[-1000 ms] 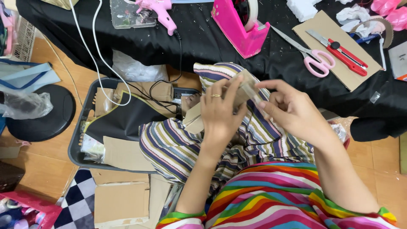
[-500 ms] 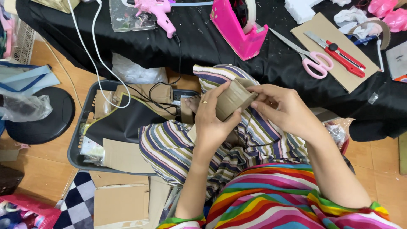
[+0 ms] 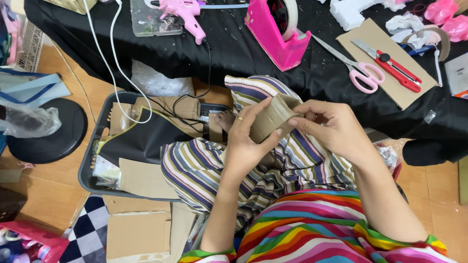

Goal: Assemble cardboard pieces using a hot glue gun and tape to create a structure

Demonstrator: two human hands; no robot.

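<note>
Both hands meet over the lap on a cardboard piece curled into a short tube. Left hand wraps it from below, thumb and fingers closed round the curve; right hand pinches its far edge, fingertips pressed on the card. To shape such a curl well, I judge the grip should stay even along the whole edge, the thumbs rolling rather than creasing, so the board bends smoothly and does not kink.

Below the hands lie striped trousers. Left of the left hand, on the floor, sits a grey tray holding flat cardboard offcuts, a black sheet, a power strip with cables and some plastic wrap. Nearer the body, more cardboard sheets lie stacked on the floor.

Beyond the hands, the black worktop carries a pink tape dispenser, a pink glue gun on a clear tray, and, right of the right hand, a cardboard sheet bearing scissors and a red cutter.
</note>
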